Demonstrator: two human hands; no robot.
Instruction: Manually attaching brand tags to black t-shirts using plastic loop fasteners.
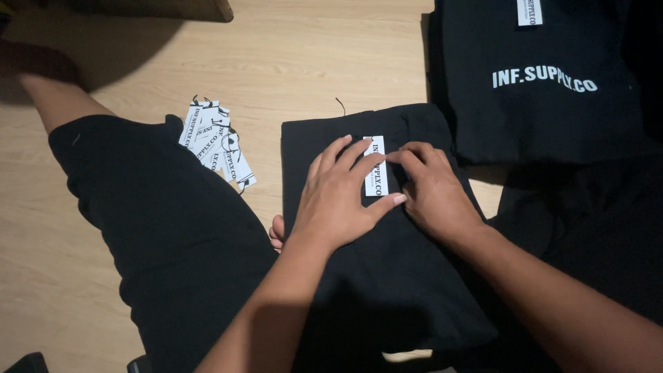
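Note:
A folded black garment (387, 276) lies on the wooden floor in front of me. A white rectangular tag (376, 181) with dark print rests on its upper part. My left hand (338, 197) lies flat on the garment, its fingers spread over the tag's left side. My right hand (431, 186) presses down beside the tag, fingertips touching its top right edge. Neither hand grips anything.
A small pile of white printed tags (215, 141) with black strings lies on the wooden floor (304, 62) to the left. A stack of folded black garments (545, 83) with white lettering sits at the upper right. My leg in black shorts (159, 228) stretches along the left.

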